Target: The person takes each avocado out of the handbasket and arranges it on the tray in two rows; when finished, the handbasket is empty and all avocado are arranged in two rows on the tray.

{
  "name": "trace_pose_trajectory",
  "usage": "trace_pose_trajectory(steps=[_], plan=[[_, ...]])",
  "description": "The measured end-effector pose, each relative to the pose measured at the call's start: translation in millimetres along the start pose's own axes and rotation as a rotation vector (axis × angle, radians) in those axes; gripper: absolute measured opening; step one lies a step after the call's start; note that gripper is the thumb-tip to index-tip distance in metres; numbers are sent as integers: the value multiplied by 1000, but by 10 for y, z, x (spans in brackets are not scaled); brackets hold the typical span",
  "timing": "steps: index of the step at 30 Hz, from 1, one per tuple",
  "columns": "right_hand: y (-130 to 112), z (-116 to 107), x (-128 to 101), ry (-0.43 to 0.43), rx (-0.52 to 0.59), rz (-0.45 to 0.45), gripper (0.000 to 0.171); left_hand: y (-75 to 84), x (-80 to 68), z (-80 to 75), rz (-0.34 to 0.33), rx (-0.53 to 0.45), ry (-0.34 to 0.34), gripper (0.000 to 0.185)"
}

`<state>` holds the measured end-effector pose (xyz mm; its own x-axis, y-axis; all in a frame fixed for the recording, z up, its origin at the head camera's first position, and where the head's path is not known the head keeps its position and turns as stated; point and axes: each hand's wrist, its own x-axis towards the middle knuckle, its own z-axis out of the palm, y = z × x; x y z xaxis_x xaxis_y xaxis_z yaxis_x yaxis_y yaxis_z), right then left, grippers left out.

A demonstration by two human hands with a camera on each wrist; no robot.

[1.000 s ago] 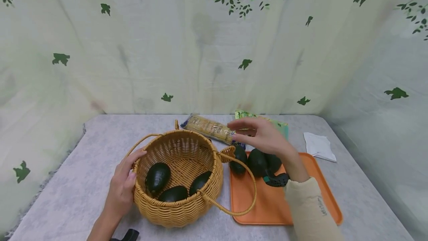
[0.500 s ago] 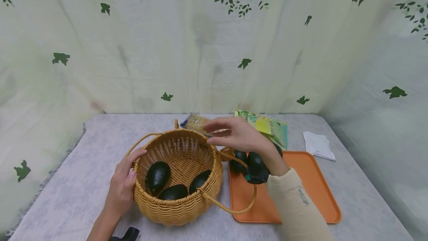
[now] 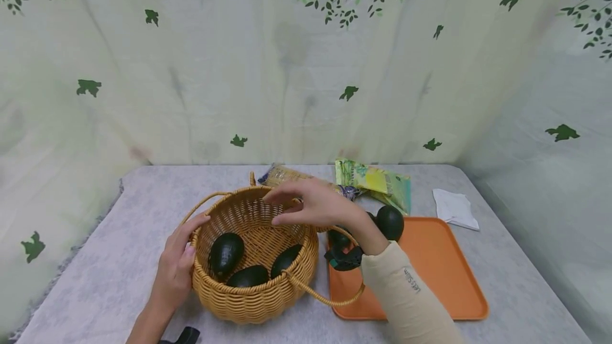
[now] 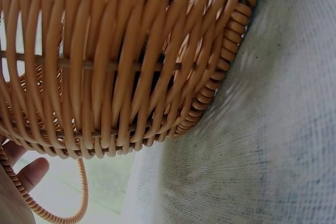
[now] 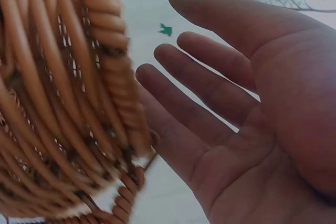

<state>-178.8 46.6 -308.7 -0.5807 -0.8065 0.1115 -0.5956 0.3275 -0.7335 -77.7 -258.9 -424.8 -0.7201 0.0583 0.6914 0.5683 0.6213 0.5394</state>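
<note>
A wicker basket (image 3: pixel 248 301) with looped handles stands on the table, tilted so its mouth faces me. Three dark green avocados (image 3: pixel 226 254) lie inside it. My left hand (image 3: pixel 173 269) grips the basket's left rim, fingers over the edge and thumb against the side. Over the far right part of the rim hovers my right hand (image 3: pixel 313 203). Its fingers are spread and relaxed, and the right wrist view shows the bare palm (image 5: pixel 226 171) beside the weave. On the orange tray (image 3: pixel 444 269), more avocados (image 3: pixel 389 222) sit at the back left, partly hidden by my right arm.
Behind the basket lies a clear packet of yellowish sticks (image 3: pixel 282 175), partly covered by my right hand. A green and yellow bag (image 3: pixel 382 182) is at the back of the table. To the right rests a white folded packet (image 3: pixel 456 209). A black object (image 3: pixel 187 335) shows at the front edge.
My right hand has moved left, from above the tray's avocados to over the basket, with nothing in it. The left hand and the basket have stayed in place.
</note>
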Motion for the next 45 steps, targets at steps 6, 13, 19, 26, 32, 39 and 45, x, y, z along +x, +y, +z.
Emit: trace_pose_trajectory(steps=[6,13,19,26,32,39,45], plan=[[-34,65,104,-55,-42,-50,46,-8,15,25,25,-9,26,55],[-86,102,254,-146,-96,-85,49,-38,44,45,36,-4,42,55],[-107,162,359,-207,-64,-93,50,-26,43,43,26,-9,40,55],[-183,91,399,-283,-144,-45,52,-25,44,41,24,-3,42,56],[-287,20,481,-318,-156,-34,51,-29,35,48,27,-7,45,56],[-228,100,635,-347,-149,-22,52,-5,18,55,4,-12,19,56],[-154,137,765,-401,-79,20,54,10,16,59,3,-15,14,56]])
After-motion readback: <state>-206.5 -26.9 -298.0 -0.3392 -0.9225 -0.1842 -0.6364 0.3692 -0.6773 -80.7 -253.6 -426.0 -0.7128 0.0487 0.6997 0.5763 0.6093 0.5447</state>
